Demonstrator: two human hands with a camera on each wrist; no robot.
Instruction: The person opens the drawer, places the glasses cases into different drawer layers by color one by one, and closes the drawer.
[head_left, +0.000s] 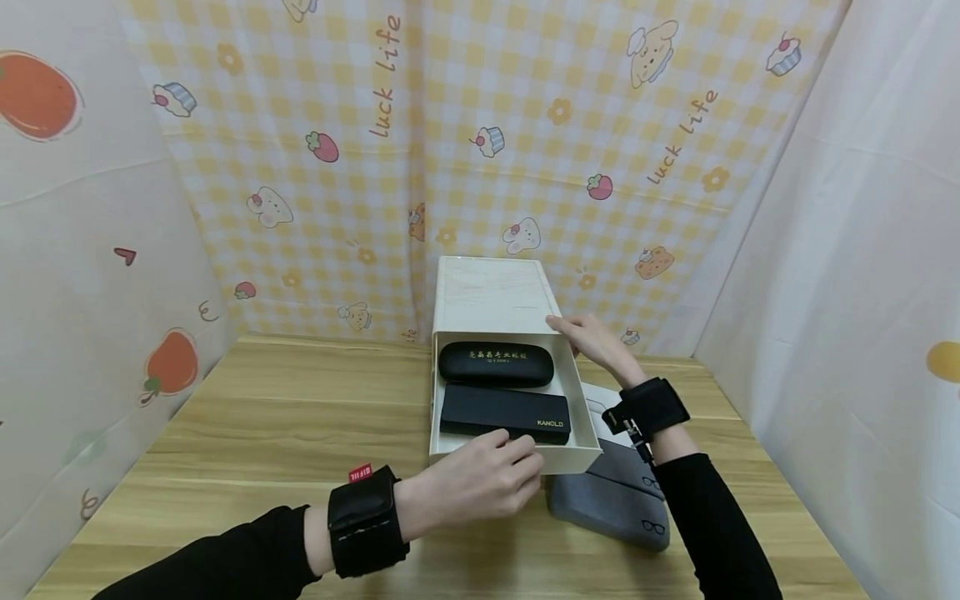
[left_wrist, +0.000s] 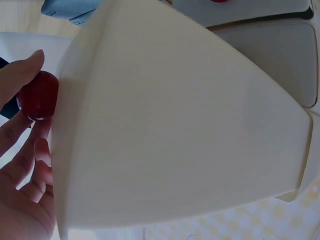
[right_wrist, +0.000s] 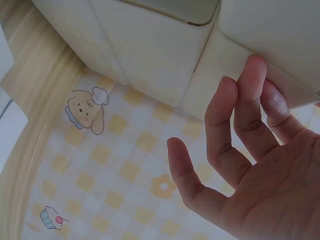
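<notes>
A white drawer box (head_left: 495, 296) stands on the table with its drawer (head_left: 577, 460) pulled out toward me. Inside the drawer lie a black rounded glasses case (head_left: 495, 367) at the back and a black flat case (head_left: 498, 408) marked KANOLD in front of it. At the drawer's front, my left hand (head_left: 480, 479) pinches a round red knob (left_wrist: 39, 95) between thumb and fingers; the knob is hidden in the head view. My right hand (head_left: 596, 342) rests against the box's upper right side, its fingers loosely bent and touching the wall.
Grey glasses cases (head_left: 611, 510) printed with spectacles lie on the wooden table (head_left: 315, 400) right of the drawer, partly behind my right forearm. A pale flat item (head_left: 600, 396) lies beyond them. A patterned cloth (head_left: 337, 208) hangs behind the box.
</notes>
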